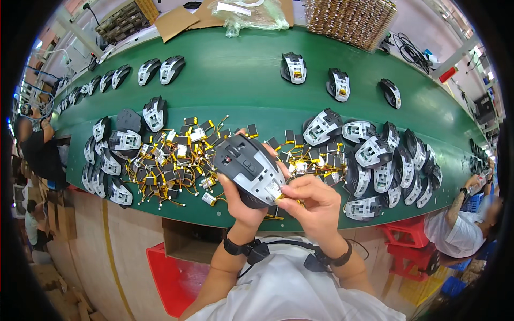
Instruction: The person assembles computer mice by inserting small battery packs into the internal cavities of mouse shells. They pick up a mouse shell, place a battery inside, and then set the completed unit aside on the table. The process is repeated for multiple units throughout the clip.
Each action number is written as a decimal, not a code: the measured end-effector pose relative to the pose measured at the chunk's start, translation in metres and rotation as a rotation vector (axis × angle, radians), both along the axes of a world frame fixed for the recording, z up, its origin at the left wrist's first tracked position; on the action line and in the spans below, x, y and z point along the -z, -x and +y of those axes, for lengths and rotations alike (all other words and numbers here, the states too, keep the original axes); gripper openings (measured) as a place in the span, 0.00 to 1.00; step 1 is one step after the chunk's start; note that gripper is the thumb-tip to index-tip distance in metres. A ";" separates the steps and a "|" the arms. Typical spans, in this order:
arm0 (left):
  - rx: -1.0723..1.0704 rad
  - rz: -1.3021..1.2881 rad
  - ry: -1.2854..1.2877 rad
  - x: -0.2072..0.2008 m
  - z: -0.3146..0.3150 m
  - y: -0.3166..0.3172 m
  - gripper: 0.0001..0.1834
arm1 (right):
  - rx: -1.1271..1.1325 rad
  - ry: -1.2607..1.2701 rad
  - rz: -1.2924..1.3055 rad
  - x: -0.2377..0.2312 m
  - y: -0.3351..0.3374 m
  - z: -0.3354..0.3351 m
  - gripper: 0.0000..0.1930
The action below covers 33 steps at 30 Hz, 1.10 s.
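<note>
My left hand [242, 206] is wrapped around a computer mouse [247, 165], black with a light grey panel, tilted above the bench's near edge. The panel has several openings. At the mouse's lower right end, my right hand [316, 206] pinches a small silver pouch battery [274, 191] with a yellow edge. The battery lies against the grey panel; its wires are mostly hidden by my fingers. Behind and beside my hands spreads a pile of loose batteries [182, 152] with coloured leads and small white plugs. More batteries [316, 160] lie to the right of the mouse.
Grouped mice stand on the green bench [230, 80] at left [111, 163] and right [384, 174]. Others line the far belt. A divided tray [350, 21] and plastic bag [249, 16] lie beyond. A red bin [171, 283] is below; co-workers sit at both sides.
</note>
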<state>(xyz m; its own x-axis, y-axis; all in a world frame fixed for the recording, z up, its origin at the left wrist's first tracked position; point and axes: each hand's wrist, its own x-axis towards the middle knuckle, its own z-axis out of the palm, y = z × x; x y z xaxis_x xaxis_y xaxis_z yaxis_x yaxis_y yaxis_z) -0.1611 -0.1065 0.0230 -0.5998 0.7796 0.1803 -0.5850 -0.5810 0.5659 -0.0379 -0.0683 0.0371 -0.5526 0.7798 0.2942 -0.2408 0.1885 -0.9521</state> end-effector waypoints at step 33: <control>0.195 -0.217 0.098 0.000 -0.002 0.007 0.39 | 0.053 -0.784 -0.224 -0.034 -0.005 0.027 0.13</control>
